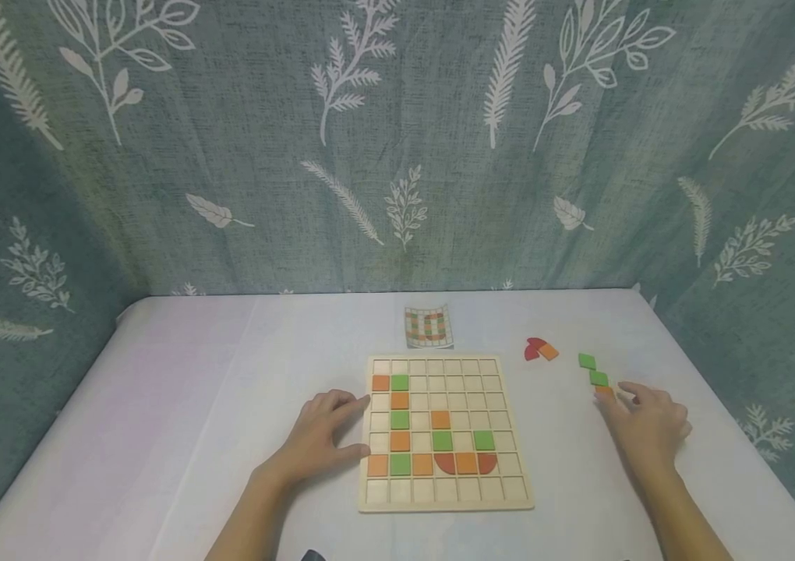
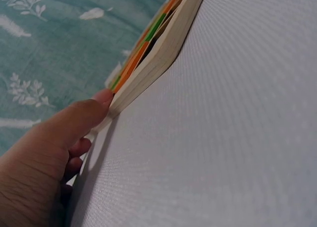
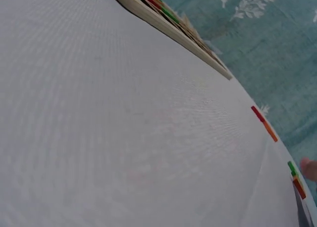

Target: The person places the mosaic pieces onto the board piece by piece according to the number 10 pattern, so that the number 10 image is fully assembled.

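A pale wooden grid board (image 1: 445,502) lies on the table with orange and green square tiles and red curved tiles in some cells. My left hand (image 1: 323,436) is at its left side, thumb and index fingertip spread along the edge; in the left wrist view the thumb (image 2: 81,119) touches the rim. To the right of the board, my right hand (image 1: 646,428) is low over the table, thumb and index finger apart around an orange tile (image 1: 604,390). Only a fingertip (image 3: 309,168) of this hand shows in the right wrist view, close over the tiles.
Two green tiles (image 1: 598,379) lie in a slanting row just beyond the orange one. Farther left are red curved pieces (image 1: 531,353) and another orange tile (image 1: 549,352). A small printed pattern card (image 1: 429,327) sits behind the board. Leaf-patterned curtains (image 1: 264,187) surround the white table (image 1: 180,405).
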`<state>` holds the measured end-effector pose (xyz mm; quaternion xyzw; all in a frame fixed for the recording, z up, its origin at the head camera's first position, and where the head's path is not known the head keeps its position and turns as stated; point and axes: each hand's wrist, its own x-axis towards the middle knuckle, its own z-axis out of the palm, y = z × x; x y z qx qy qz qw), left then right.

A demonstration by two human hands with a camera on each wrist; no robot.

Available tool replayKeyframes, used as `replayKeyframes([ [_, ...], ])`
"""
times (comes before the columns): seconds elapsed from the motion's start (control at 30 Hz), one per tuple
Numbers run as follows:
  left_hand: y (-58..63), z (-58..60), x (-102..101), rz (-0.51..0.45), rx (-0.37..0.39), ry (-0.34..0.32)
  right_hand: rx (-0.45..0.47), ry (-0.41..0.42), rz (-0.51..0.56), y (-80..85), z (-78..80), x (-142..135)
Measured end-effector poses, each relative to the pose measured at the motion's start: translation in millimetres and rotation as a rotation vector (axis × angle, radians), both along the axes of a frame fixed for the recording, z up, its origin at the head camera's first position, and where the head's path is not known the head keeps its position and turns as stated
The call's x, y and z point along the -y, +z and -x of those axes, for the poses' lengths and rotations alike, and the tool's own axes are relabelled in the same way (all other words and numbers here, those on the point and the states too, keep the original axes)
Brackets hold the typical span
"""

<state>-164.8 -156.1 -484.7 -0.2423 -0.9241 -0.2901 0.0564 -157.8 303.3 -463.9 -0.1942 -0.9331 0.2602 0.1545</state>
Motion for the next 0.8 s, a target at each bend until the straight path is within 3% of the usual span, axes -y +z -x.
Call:
replayKeyframes([
  [0.23, -0.1, 0.7, 0, 0.024, 0.006, 0.002, 0.127, -0.043, -0.009, -3.6, 1.9, -2],
  [0.43, 1.4, 0.9, 1, 0.003, 0.011, 0.002, 0.073, -0.013, -0.061, -5.4, 5.2, 5],
  [0.8, -1.0, 1.0, 1, 0.018, -0.018, -0.012, 0.030, 0.147, -0.117, -13.6, -1.2, 25],
])
